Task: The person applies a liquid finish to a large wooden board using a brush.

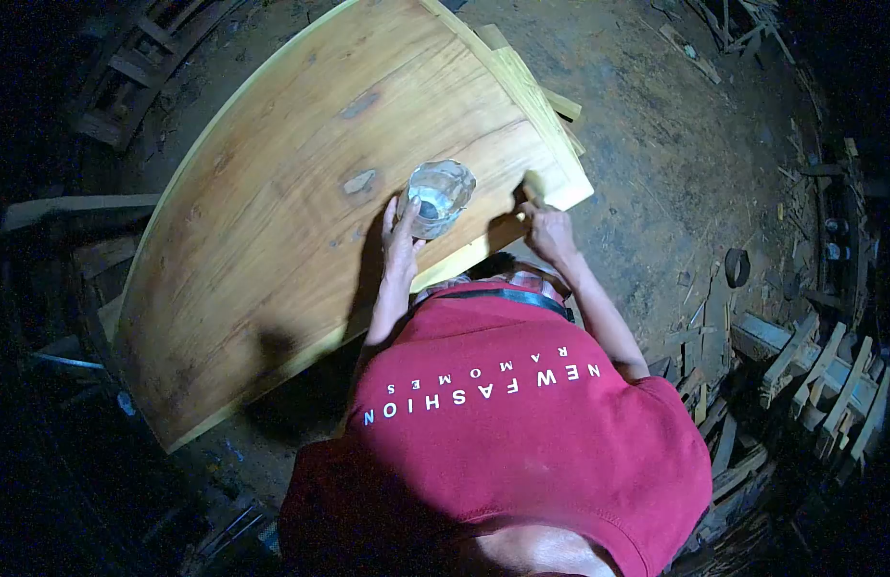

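Note:
A clear plastic container (449, 185) with an uneven rim and a whitish, smeared inside is gripped by my left hand (401, 245), thumb up against its near side. Close to the right corner of the wooden panel (301, 144), my right hand (551, 234) is closed round a small brush (533, 183). The brush head points away from me and overlaps the panel's surface in this view. Curved along its far left side, the panel shows brown grain, dark knots and a paler edge strip.
Light wood pieces (560, 104) stick out from under the panel's right side. Scrap timber (820, 385) is piled at the lower right, near a dark ring (737, 267) on the dirt floor (647, 202). A wooden frame (132, 67) stands at the upper left.

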Tool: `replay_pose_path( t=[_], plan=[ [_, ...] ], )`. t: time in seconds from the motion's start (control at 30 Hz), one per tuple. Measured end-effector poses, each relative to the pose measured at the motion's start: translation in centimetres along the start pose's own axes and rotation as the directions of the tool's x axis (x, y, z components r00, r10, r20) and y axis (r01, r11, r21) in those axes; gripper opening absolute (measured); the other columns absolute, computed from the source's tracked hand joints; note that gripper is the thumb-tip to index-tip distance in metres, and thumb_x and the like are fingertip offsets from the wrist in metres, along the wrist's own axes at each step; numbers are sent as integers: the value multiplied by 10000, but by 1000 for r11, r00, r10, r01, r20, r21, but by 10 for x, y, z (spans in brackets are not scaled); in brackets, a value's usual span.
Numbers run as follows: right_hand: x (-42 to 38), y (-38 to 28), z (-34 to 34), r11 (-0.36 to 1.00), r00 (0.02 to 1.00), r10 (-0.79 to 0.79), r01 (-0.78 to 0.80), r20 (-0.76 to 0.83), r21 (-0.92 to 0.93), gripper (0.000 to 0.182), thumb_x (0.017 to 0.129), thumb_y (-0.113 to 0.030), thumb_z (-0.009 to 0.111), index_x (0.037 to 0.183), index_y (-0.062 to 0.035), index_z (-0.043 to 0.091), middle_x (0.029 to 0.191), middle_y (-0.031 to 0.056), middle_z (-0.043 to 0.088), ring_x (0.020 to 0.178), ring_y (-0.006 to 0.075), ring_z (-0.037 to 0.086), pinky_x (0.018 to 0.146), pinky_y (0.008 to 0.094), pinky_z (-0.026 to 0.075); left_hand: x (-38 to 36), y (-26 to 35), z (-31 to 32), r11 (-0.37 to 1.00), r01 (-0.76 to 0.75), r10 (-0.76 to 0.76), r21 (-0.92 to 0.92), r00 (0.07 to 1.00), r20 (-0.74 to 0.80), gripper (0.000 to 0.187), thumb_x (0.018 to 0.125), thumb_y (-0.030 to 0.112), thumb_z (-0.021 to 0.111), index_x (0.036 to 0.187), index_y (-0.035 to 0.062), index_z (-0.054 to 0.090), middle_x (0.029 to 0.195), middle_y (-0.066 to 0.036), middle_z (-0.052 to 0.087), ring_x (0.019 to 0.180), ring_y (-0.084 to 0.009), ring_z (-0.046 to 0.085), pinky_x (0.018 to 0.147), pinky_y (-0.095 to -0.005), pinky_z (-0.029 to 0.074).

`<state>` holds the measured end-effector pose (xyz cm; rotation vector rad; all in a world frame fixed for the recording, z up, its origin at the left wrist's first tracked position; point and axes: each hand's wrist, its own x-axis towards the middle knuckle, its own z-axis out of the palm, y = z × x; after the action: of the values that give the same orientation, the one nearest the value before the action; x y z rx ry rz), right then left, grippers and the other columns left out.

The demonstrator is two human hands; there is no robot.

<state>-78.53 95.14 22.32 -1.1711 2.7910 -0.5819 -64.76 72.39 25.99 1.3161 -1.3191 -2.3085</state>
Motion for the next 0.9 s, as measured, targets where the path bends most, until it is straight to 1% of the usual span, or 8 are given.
replay_pose_path(
  t=[0.17,0.23,0.3,0.4,0.47,0.57,0.7,0.9],
  plan=[
    [21,-20,-3,858,999,-18,34,-36,512,163,739,-54,520,857,-47,632,821,159,642,613,244,617,540,336,489,-5,-2,-18,998,-34,35,46,999,-18,787,743,479,644,1360,178,260,1320,-81,390,1193,-271,389,964,-519,255],
    [37,3,-19,507,914,201,-406,353,760,132,766,-74,558,849,-38,653,674,63,623,573,151,585,512,274,468,-8,-3,-24,998,-43,44,43,999,-18,781,743,479,643,1358,180,265,1319,-79,391,1191,-271,390,962,-519,259],
    [45,33,-30,456,855,380,-505,352,733,115,775,-87,577,844,-29,647,622,16,581,562,89,545,505,228,452,-11,-5,-29,999,-34,35,35,999,-30,780,744,474,643,1357,176,264,1318,-78,391,1193,-270,386,956,-527,262],
    [53,59,-41,699,902,432,-336,1,631,167,783,-122,536,855,-18,646,639,42,604,501,132,563,459,262,441,-17,-10,-38,998,-57,57,-1,998,-36,790,740,452,656,1361,174,255,1326,-80,382,1200,-278,377,951,-547,254],
    [53,65,-30,959,914,228,-152,-335,238,200,756,-112,543,909,-34,647,740,161,643,604,291,624,570,394,492,-19,-15,-45,998,-61,60,-23,997,-39,797,738,445,661,1364,174,249,1332,-81,376,1201,-280,375,950,-552,252],
    [56,33,-21,970,971,221,-228,-86,-80,151,716,-97,540,825,-80,643,726,197,611,671,346,612,620,433,491,-25,-15,-45,996,-84,82,-25,995,-62,815,732,440,669,1369,176,235,1346,-85,357,1209,-282,366,954,-546,253],
    [50,6,55,1000,999,-7,7,-52,-14,145,726,-126,544,849,-137,620,676,172,591,595,334,595,581,439,479,-26,-18,-45,997,-63,62,-34,997,-45,821,729,447,670,1371,178,235,1353,-75,347,1221,-276,350,954,-536,262],
    [42,-49,22,959,985,-157,133,78,251,209,763,-54,508,939,-52,622,790,182,607,752,307,601,669,399,483,-24,-21,-37,997,-64,62,-45,997,-50,807,728,451,670,1364,184,252,1350,-59,353,1222,-252,352,952,-522,269]
  ],
)
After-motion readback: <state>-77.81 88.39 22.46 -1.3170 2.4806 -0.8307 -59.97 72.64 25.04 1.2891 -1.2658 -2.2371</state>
